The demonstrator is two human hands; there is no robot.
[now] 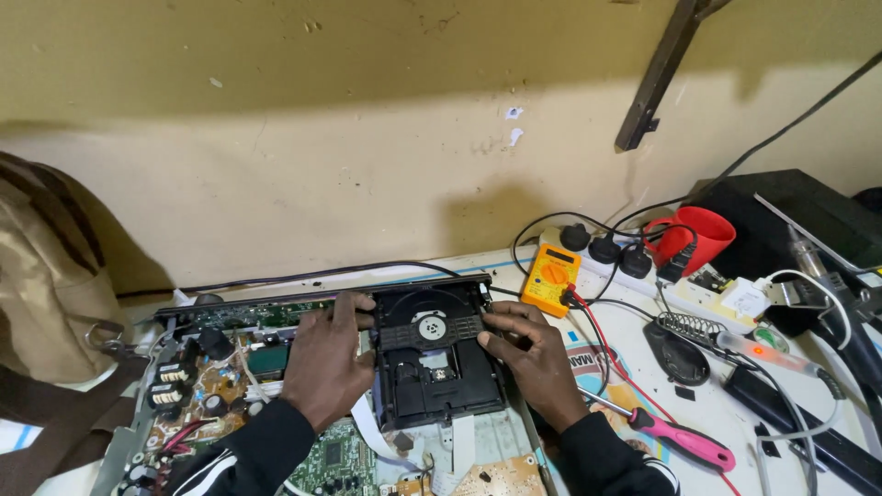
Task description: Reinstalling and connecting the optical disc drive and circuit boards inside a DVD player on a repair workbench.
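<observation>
the step in hand looks like seating or lifting the black disc drive (432, 363), which sits in the lower middle of the frame inside an opened player chassis (138, 432). both hands are on it. the left hand (323, 363) lies along the drive's left edge, fingers stretched fairly flat and close together, the fingertips reaching up to the top left corner of the drive; it presses or steadies rather than wraps around anything. the right hand (533, 354) is at the drive's right edge, fingers bent and gathered, pinching at the upper right corner of the frame of the drive; i cannot tell whether a small part is held between them. neither hand is clenched into a fist.

by my reading, the next move calls for an even pull or push on both sides so the drive stays level and clears the green circuit board (344, 459) and the white ribbon cable (367, 427) below it.

to the right of the drive lie a yellow multimeter (551, 276), a pink-handled screwdriver (684, 441), a red cup (698, 234) and a soldering iron (772, 354).
</observation>
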